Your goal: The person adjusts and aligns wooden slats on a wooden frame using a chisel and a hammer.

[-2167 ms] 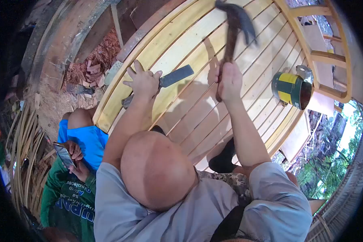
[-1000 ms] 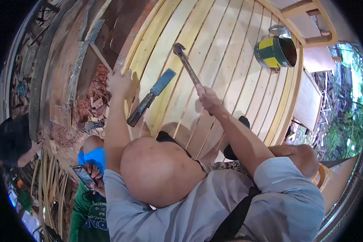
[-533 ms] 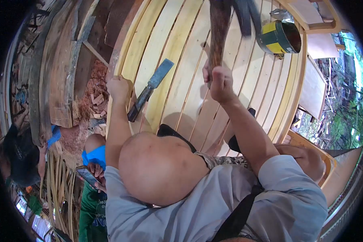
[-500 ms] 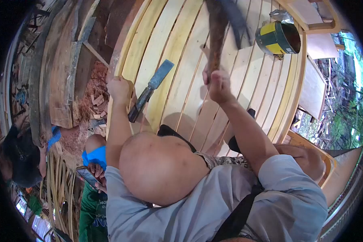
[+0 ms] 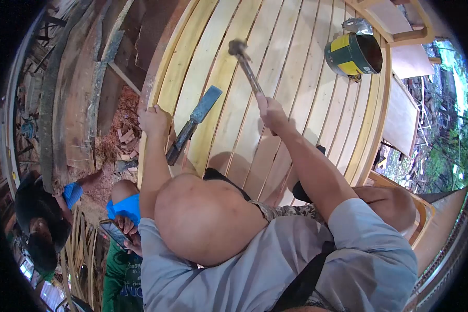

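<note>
"In the head view, what is the right hand doing?"

"The right hand [image 5: 273, 115] is closed around the handle of a hammer [image 5: 250, 74]. The hammer's head is blurred and points to the far side, over the slatted platform [image 5: 301, 57]. I can't tell whether it touches the slats."

"And the left hand?"

"The left hand [image 5: 155, 122] is well apart from the right, at the platform's left edge, with its fingers curled. Its grip is hidden, so I can't say whether it clamps anything."

"Where is the chisel?"

"The chisel [image 5: 194, 125] lies on the slats between the two hands, near the left one. Its blade points far and right, its dark handle near and left."

"What else is about?"

"A green and yellow bucket [image 5: 350, 55] sits at the far right of the platform, with a clear plastic bag [image 5: 356, 25] just beside it. Wood shavings [image 5: 126, 112] lie beyond the left edge. At the near left, a person in a green shirt [image 5: 120, 275] holds a phone [image 5: 114, 232]; another person in a dark top [image 5: 38, 208] is farther left."
</note>
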The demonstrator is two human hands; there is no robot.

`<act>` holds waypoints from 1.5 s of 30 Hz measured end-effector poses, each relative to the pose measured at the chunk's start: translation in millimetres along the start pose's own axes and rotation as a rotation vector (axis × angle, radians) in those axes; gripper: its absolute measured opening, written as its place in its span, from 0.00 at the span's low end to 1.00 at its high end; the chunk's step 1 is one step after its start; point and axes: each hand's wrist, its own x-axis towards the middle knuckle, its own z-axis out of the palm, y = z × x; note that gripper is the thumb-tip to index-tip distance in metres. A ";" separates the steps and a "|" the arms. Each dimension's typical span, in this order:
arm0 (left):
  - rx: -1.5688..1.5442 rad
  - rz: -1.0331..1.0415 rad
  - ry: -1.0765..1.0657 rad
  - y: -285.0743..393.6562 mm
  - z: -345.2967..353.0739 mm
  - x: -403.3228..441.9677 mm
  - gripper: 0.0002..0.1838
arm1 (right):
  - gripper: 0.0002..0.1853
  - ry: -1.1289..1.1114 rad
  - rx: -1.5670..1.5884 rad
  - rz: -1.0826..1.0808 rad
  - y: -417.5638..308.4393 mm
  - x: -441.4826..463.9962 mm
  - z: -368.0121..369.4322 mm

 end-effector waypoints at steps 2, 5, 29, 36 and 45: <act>0.007 0.010 0.022 3.0 -5.0 -4.2 0.31 | 0.28 0.047 0.075 0.002 0.2 -1.4 0.5; 0.018 -0.011 -0.036 16.9 -24.6 -9.9 0.37 | 0.33 0.069 0.184 -0.055 23.7 -6.4 10.2; 0.029 -0.097 -0.279 49.2 -68.0 -23.6 0.46 | 0.33 0.092 0.221 -0.251 -29.4 24.6 30.3; 0.056 -0.065 -0.308 45.5 -63.6 -25.2 0.45 | 0.26 -0.115 0.214 -0.014 -59.9 -9.4 0.1; -0.474 0.764 0.056 186.9 -7.6 -68.2 0.24 | 0.16 0.038 0.533 -0.061 -15.7 -45.2 -55.8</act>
